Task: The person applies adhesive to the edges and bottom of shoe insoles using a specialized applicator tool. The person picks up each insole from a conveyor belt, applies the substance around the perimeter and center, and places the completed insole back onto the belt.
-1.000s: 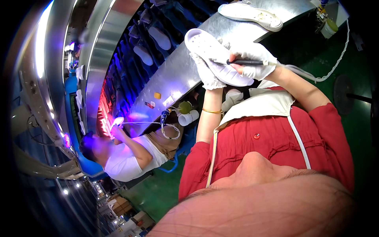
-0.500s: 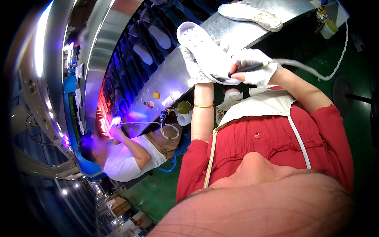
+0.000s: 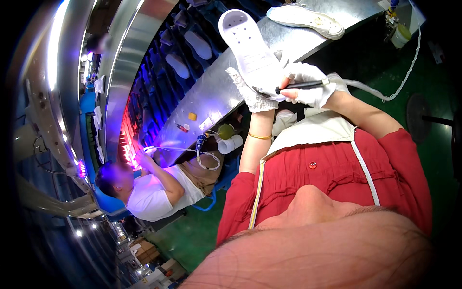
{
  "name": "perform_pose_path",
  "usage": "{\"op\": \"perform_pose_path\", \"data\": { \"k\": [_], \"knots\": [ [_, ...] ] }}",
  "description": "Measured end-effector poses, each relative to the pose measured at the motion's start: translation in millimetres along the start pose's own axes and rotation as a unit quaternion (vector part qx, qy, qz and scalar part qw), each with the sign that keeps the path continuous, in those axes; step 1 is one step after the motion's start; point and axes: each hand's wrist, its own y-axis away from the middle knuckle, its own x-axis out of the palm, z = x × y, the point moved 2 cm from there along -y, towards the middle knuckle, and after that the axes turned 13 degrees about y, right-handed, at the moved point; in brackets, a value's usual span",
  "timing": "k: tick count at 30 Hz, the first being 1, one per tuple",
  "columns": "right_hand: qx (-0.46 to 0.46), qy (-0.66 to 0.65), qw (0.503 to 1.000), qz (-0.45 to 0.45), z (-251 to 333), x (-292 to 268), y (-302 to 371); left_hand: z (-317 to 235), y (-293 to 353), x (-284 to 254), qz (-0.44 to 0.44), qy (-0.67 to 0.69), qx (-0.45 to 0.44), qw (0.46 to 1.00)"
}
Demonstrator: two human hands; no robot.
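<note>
A pale shoe sole (image 3: 250,45), small holes showing near its heel end, is held over the edge of the metal bench. Under its near end is my left hand (image 3: 255,98) in a white knit glove, gripping it from below; its fingers are mostly hidden. My right hand (image 3: 310,79), in a white glove with bare fingertips, pinches a black pen-like tool (image 3: 305,85). The tool's dark tip is at the near end of the sole, and whether it touches I cannot tell. A whitish hose (image 3: 368,87) trails off behind my right hand.
A white sneaker (image 3: 308,20) lies on the metal bench (image 3: 211,91). Beyond, a conveyor carries white soles (image 3: 197,45) among dark racks. A yellow block (image 3: 192,116) and white cup (image 3: 230,143) are leftward. A co-worker in white (image 3: 154,192) sits further left. A yellow-green-topped container (image 3: 401,35) hangs right.
My left hand has turned the sole more upright and shifted it slightly right. My right hand stays near its near end with the tool. The white cup at the bench edge has tilted.
</note>
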Motion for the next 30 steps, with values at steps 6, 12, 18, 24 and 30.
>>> {"op": "perform_pose_path", "data": {
  "k": [6, 12, 18, 24, 30],
  "knots": [
    [-0.053, 0.027, 0.997, -0.053, -15, -9, -9, -2, -7, -4, 0.017, 0.042, 0.021, 0.999],
    [0.148, -0.064, 0.987, 0.017, -7, -13, -16, -7, -9, -2, 0.041, 0.064, 0.001, 0.997],
    [-0.034, 0.062, 0.997, 0.023, -13, -18, -15, -17, -17, -5, 0.019, 0.12, -0.047, 0.992],
    [0.062, -0.02, 0.998, 0.016, -16, -17, -18, -20, -26, -14, 0.013, 0.08, -0.037, 0.996],
    [0.097, -0.045, 0.99, 0.09, -11, -8, -1, -29, -24, 6, 0.065, 0.143, -0.061, 0.986]
  ]
}}
